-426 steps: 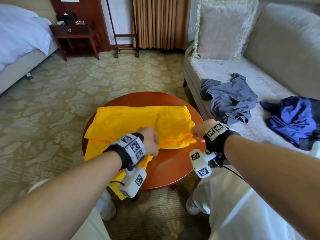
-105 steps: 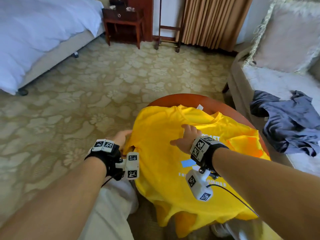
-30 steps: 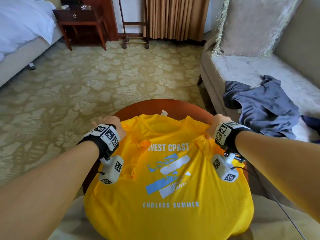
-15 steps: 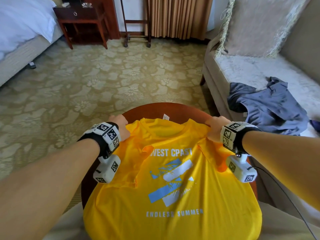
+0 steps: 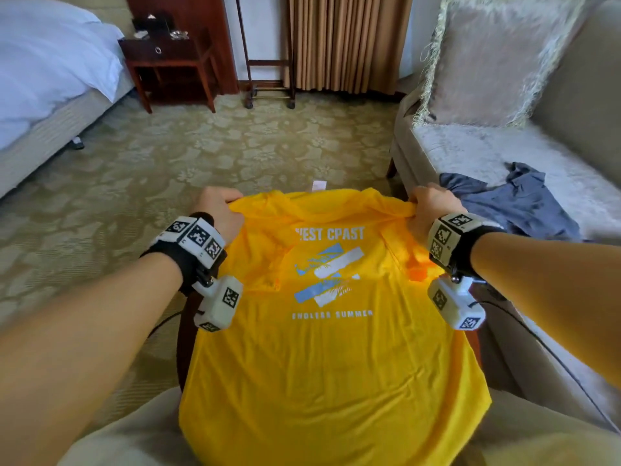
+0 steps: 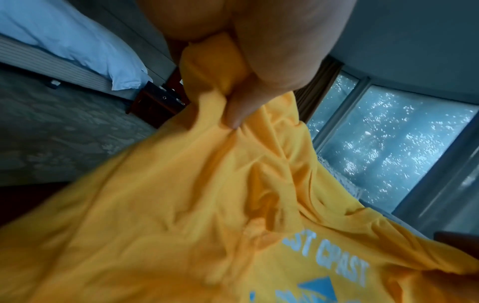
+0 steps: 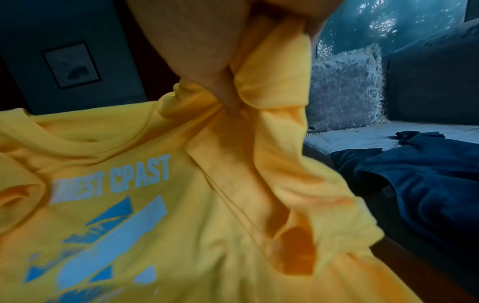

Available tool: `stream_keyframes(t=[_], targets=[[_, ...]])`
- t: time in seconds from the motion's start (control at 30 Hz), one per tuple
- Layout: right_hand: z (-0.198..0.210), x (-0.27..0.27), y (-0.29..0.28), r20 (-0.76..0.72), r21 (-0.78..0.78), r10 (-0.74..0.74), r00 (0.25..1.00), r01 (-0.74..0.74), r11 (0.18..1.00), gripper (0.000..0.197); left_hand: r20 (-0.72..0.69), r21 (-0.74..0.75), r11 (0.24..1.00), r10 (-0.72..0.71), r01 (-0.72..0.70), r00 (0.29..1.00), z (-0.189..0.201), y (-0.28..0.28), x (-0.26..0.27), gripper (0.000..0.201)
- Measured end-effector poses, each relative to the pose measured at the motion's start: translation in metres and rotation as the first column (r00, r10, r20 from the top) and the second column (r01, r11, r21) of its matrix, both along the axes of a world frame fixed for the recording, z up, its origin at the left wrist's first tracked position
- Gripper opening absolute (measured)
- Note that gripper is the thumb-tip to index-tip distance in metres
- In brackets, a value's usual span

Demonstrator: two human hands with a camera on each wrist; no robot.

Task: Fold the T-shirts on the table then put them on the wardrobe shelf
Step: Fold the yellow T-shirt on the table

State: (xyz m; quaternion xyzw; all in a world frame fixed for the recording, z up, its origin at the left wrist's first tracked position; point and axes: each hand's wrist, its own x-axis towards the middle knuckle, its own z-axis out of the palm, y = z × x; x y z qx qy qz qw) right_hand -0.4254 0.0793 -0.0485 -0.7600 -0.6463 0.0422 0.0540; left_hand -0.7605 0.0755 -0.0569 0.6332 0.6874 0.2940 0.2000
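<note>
Over the round table (image 5: 183,341), the yellow T-shirt (image 5: 329,364) hangs print up, hem on the lap. Left hand (image 5: 218,210) and right hand (image 5: 433,205) each grip a bunched shoulder. Keep both grips level and taut, sleeves tucked, lay it flat before folding.

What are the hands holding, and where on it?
The yellow T-shirt: left hand grips one shoulder, right hand the other.

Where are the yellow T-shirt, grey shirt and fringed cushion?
yellow T-shirt (image 5: 332,364): head view, lower front below the print.
grey shirt (image 5: 524,203): head view, middle of the crumpled cloth.
fringed cushion (image 5: 497,58): head view, centre of its face.
</note>
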Motion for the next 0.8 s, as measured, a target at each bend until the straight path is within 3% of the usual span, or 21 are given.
stream_keyframes(t=[0.13, 0.23, 0.33, 0.43, 0.5, 0.6, 0.67, 0.8], targets=[[0.002, -0.004, -0.058, 0.007, -0.062, 0.045, 0.999, -0.044, 0.997, 0.014, -0.096, -0.049, 0.994, -0.106, 0.102, 0.99, -0.012, -0.057, -0.003, 0.028], [-0.004, -0.007, -0.098, 0.069, -0.206, 0.084, 0.994, -0.068, 0.976, 0.012, -0.165, -0.182, 0.976, -0.147, 0.116, 0.975, -0.018, -0.103, 0.002, 0.028], [-0.013, -0.01, -0.128, 0.181, -0.423, 0.169, 0.969, -0.078, 0.903, 0.021, -0.334, -0.447, 0.888, -0.282, 0.112, 0.9, -0.028, -0.136, 0.006, 0.033], [-0.026, -0.015, -0.158, 0.268, -0.479, 0.205, 0.941, -0.055, 0.876, 0.036, -0.35, -0.608, 0.79, -0.357, 0.08, 0.866, -0.042, -0.156, 0.004, 0.05], [-0.033, -0.019, -0.174, 0.214, -0.46, 0.124, 0.969, -0.012, 0.888, 0.047, -0.366, -0.595, 0.802, -0.328, 0.053, 0.871, -0.051, -0.165, 0.005, 0.053], [-0.035, -0.035, -0.185, 0.057, -0.408, 0.035, 0.998, -0.009, 0.913, 0.052, -0.437, -0.502, 0.864, -0.296, 0.043, 0.849, -0.055, -0.173, 0.019, 0.036], [-0.039, -0.046, -0.183, -0.019, -0.381, 0.004, 1.0, -0.01, 0.925, 0.054, -0.399, -0.471, 0.88, -0.276, 0.063, 0.874, -0.056, -0.174, 0.031, 0.032], [-0.039, -0.054, -0.178, -0.084, -0.376, -0.035, 0.996, 0.0, 0.927, 0.033, -0.249, -0.361, 0.931, -0.151, 0.052, 0.957, -0.051, -0.172, 0.044, 0.028]])
